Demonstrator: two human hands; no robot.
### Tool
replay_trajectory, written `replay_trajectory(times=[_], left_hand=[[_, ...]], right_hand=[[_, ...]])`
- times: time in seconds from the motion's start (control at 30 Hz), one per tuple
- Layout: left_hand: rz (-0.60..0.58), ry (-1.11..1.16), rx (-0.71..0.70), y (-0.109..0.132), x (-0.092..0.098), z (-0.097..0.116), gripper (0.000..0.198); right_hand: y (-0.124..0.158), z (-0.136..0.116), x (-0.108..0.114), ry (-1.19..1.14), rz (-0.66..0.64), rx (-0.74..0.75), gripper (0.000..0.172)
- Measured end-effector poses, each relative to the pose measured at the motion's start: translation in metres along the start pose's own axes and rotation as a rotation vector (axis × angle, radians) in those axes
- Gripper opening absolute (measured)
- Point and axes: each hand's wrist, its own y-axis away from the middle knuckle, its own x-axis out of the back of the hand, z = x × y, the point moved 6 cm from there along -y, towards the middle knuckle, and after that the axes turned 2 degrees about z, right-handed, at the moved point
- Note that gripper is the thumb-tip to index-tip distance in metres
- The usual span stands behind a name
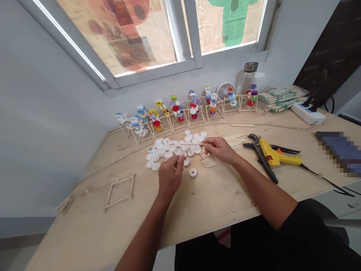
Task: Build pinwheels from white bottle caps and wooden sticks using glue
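And here's the right hand (218, 148), pinching one thin, pale wooden stick (188, 143) by its end, straight as a needle and level above the white caps. The left hand (170, 175) is curled, thumb tip right by the heap; whether it grips a cap I cannot tell. Those caps (168, 154), smooth plastic and shallow as little dishes, lie in the middle of the table (214, 203), some rim up, some showing a round hole. One lone cap (193, 172) sits nearer the person, a dark hole at its centre.

Just beside the right hand, cut sticks (208, 162) lie loosely stacked, with longer sticks (237, 141) fanned behind. Now the count: one stick held, one cap apart, and well over twenty in the heap (they overlap too much for a sure figure). One flat, four-sided stick frame (132, 187) lies to the left on the grainy wood. Along the wall stands a row of stick frames carrying bright cap wheels (176, 108), too crowded to number. Over on the right: one yellow glue gun (278, 156), one black-handled cutter (263, 162), one white power strip (308, 114) with two black plugs, one round fan (225, 90), one clear bottle (249, 81) with a metallic lid.
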Motion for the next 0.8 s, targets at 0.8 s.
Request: replay_trajectory(times=[0.8], left_hand=[[-0.401, -0.226, -0.108, 0.032, -0.029, -0.003, 0.025]], right_hand=[[0.000, 0.005, -0.005, 0.092, -0.085, -0.023, 0.024]])
